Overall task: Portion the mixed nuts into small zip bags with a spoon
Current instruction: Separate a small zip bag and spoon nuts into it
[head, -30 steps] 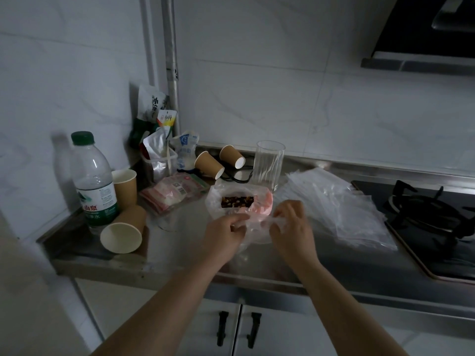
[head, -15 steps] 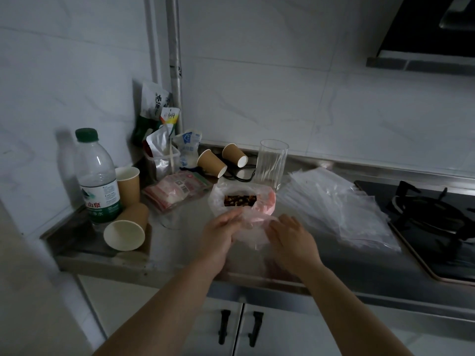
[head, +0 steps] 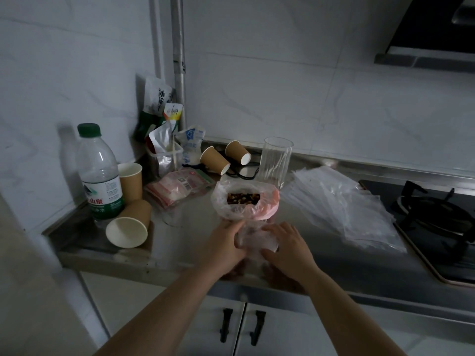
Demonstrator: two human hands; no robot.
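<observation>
Clear plastic zip bag point(head: 257, 238) lies on the steel counter point(head: 180, 242), left hand point(head: 223, 249) gripping it, right hand point(head: 288, 249) flat

From here I can't see a spoon, the small zip bag point(head: 257, 240) blurs between my hands, the stove point(head: 437, 222) runs off the right edge, and the packet labels are unreadable.

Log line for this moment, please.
left hand: grips small zip bag | right hand: on bag | nuts bag: open | spoon: unseen
</observation>
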